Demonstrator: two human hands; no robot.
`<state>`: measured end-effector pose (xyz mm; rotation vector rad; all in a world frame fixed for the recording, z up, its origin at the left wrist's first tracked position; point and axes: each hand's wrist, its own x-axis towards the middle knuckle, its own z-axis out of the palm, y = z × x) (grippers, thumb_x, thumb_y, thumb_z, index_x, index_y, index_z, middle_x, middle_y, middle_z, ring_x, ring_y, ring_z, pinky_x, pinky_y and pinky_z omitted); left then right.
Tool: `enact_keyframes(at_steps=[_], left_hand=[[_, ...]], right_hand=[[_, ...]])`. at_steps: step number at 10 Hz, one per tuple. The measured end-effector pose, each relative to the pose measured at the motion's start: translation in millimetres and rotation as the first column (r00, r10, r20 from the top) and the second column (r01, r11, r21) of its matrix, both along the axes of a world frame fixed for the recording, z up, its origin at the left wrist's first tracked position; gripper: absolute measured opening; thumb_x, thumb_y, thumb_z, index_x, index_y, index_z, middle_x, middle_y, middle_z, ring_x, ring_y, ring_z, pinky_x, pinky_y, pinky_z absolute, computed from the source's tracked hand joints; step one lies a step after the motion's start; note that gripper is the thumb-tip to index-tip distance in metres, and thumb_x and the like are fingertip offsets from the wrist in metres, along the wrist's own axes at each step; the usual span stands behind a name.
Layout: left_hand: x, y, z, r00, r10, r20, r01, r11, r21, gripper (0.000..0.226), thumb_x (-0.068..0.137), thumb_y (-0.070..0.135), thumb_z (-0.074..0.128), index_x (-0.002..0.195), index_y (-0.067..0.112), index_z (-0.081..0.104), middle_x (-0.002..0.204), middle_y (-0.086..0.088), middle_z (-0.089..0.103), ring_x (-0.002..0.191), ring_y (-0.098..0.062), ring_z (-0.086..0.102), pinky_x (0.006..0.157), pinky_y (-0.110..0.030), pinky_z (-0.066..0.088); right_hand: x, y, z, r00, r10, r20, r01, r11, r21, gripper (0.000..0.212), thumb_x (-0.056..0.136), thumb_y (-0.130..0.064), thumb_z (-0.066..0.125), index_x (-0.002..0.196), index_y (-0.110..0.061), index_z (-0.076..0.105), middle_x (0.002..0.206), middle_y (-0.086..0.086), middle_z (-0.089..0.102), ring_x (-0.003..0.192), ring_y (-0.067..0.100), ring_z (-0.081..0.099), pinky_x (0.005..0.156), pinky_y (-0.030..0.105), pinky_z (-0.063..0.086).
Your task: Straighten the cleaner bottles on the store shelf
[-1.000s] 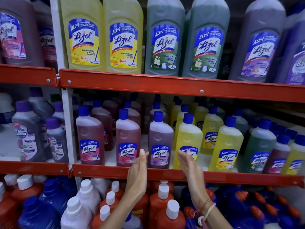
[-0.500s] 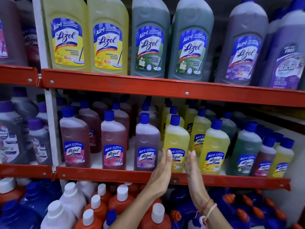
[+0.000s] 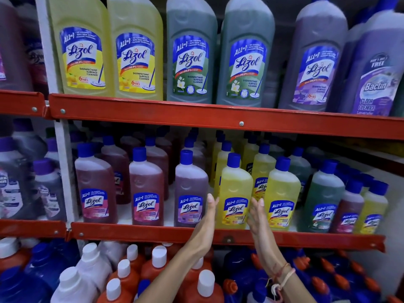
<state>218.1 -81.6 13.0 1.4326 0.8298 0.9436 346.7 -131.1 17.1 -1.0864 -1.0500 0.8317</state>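
Note:
On the middle shelf (image 3: 142,233), small Lizol cleaner bottles with blue caps stand in rows. A yellow bottle (image 3: 235,189) is upright at the front. My left hand (image 3: 206,224) is flat against its left side, fingers straight. My right hand (image 3: 256,217), also flat, is at its right side. The bottle sits between the two palms; neither hand wraps around it. A purple bottle (image 3: 189,186) stands just to the left, and a second yellow bottle (image 3: 282,193) just to the right, partly behind my right hand.
Large yellow, green and purple Lizol bottles (image 3: 191,53) fill the upper shelf (image 3: 196,115). Below, orange bottles with white caps (image 3: 205,289) and blue bottles (image 3: 328,287) crowd under my forearms. A white upright post (image 3: 63,162) divides off the left bay.
Both hands have moved right along the shelf front, from either side of the purple bottle to either side of the yellow one. The view has shifted with them.

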Motion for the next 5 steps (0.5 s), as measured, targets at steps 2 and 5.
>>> enact_keyframes(at_steps=[2, 5], left_hand=[[-2.9, -3.3, 1.7, 1.0, -0.015, -0.016, 0.015, 1.0, 0.006, 0.085, 0.077, 0.071, 0.008, 0.151, 0.033, 0.026, 0.158, -0.002, 0.034, 0.143, -0.016, 0.033, 0.119, -0.036, 0.021], [-23.0, -12.2, 11.9, 0.992, 0.01, -0.128, 0.006, 0.992, 0.127, 0.039, 0.087, 0.068, 0.023, 0.118, 0.058, 0.045, 0.124, 0.022, 0.055, 0.125, -0.005, 0.047, 0.111, -0.029, 0.031]], right_hand=[[6.9, -2.1, 0.1, 1.0, -0.001, 0.019, 0.002, 0.999, -0.051, 0.057, 0.094, -0.056, 0.015, 0.144, -0.032, 0.031, 0.13, -0.018, 0.043, 0.121, 0.003, 0.044, 0.093, 0.017, 0.033], [8.0, 0.9, -4.3, 0.987, -0.157, 0.039, 0.158, 0.987, -0.033, 0.061, 0.086, -0.064, 0.04, 0.134, -0.029, 0.051, 0.139, -0.005, 0.053, 0.131, 0.016, 0.048, 0.105, 0.031, 0.038]])
